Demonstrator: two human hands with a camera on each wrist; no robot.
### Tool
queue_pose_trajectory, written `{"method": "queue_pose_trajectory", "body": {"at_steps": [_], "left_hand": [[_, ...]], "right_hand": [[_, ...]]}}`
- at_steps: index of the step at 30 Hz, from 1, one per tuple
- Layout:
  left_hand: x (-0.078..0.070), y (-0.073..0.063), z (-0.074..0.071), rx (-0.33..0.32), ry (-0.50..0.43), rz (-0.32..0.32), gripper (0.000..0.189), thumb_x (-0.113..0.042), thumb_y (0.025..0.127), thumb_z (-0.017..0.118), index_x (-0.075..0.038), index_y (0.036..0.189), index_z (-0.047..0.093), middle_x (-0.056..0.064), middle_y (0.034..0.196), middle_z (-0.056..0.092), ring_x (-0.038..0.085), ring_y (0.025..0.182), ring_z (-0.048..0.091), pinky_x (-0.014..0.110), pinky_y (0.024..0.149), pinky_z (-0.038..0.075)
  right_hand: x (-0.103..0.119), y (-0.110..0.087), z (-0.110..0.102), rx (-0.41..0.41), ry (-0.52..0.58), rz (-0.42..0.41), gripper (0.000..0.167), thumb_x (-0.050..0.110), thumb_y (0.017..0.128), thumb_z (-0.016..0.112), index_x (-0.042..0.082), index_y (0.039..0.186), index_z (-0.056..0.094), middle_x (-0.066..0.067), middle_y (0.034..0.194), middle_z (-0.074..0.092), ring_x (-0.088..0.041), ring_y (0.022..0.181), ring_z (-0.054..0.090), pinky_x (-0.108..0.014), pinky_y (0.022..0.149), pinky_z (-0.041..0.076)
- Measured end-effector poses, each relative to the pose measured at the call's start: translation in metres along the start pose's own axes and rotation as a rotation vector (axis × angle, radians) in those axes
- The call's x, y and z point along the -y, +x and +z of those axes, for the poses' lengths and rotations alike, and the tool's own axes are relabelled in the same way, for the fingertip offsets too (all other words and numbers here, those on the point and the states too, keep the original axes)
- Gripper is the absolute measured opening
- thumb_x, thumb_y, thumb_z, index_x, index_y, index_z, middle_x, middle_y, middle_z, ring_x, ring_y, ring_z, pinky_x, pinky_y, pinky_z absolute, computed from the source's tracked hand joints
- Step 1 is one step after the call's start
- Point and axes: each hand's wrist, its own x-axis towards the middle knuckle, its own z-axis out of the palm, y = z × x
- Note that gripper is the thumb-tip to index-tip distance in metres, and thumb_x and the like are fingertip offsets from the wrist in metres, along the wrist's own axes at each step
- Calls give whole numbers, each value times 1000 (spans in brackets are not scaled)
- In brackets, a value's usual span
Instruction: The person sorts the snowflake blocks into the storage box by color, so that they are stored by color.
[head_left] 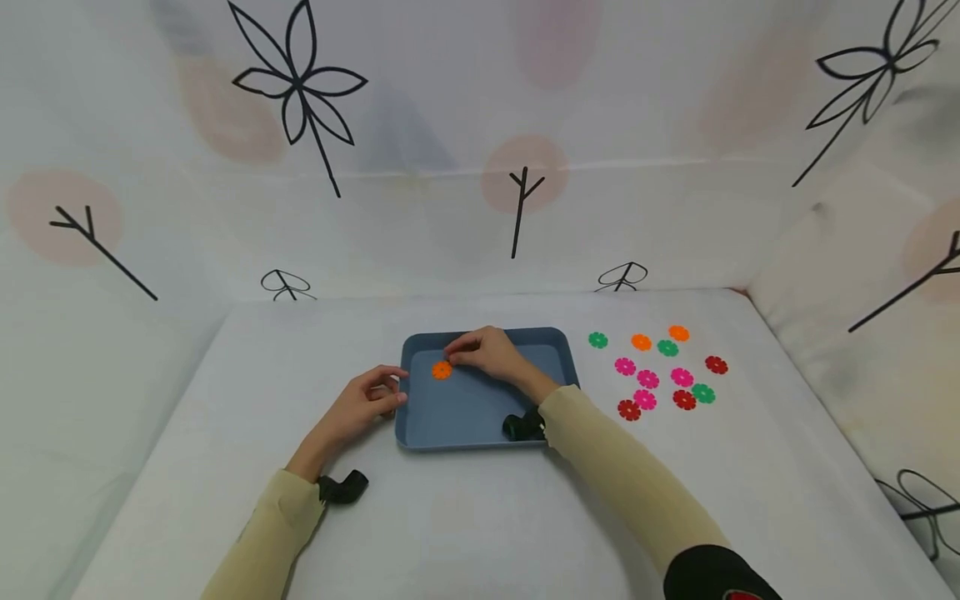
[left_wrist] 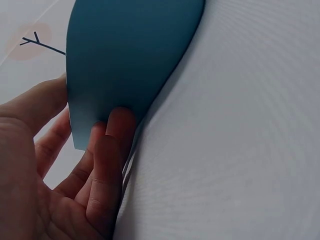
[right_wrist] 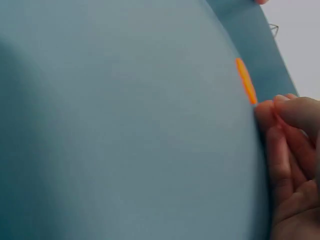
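A blue-grey rectangular tray (head_left: pixel 465 417) lies on the white-covered table. My left hand (head_left: pixel 371 400) holds its left edge, with fingers against the outer wall (left_wrist: pixel 120 65) and the thumb near the rim. Inside the tray, towards its upper left, is an orange flower-shaped piece (head_left: pixel 442 370). My right hand (head_left: pixel 487 352) reaches over the tray and pinches at the edge of that piece, thumb and forefinger together. The right wrist view shows the orange piece (right_wrist: pixel 246 81) nearly edge-on, at the fingertips of the right hand (right_wrist: pixel 290 150); the exact contact is small and partly hidden.
To the tray's right lie several loose flower-shaped pieces: green (head_left: pixel 597 340), orange (head_left: pixel 641 342), pink (head_left: pixel 647 379) and red (head_left: pixel 684 400). A patterned white cloth (head_left: pixel 450 233) hangs behind the table. Dark wrist devices (head_left: pixel 343 487) sit at both cuffs.
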Motion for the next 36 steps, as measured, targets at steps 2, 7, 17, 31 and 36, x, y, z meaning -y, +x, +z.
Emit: {"method": "queue_pose_trajectory", "body": {"at_steps": [2,7,17,31,36], "left_hand": [[-8,-2,0,1,4,-5,38,-10,97,66,1,132,56,15,101,58,20,71,61,28,65,50],[-20,-5,-1,8,3,-16,39,-4,97,64,7,133,53,14,101,58,24,71,61,28,64,49],[4,-3,-5,-10,4,9,38,-8,97,66,-2,133,57,12,102,58,16,69,60,26,63,47],[2,2,-1,-5,28,-38,42,-11,97,66,-3,136,55,10,104,58,21,76,61,28,63,46],[-7,0,-2,7,28,-46,41,-9,97,66,1,135,54,11,103,58,24,76,62,28,63,47]], "right_hand": [[2,1,-3,29,4,11,21,21,92,75,11,110,78,2,103,74,-11,96,67,-31,86,51],[16,-1,-18,79,34,19,22,14,93,73,7,113,76,-2,107,74,-14,98,67,-32,85,52],[18,-17,-72,-27,7,45,22,12,94,69,3,114,74,-7,107,73,-21,99,68,-37,87,52],[-55,-125,-194,-229,-125,357,39,26,102,60,0,130,61,-21,126,62,-36,115,57,-21,86,47],[-77,-157,-214,-242,-173,449,44,31,101,60,0,132,58,-23,129,57,-38,117,51,-15,79,45]]}}
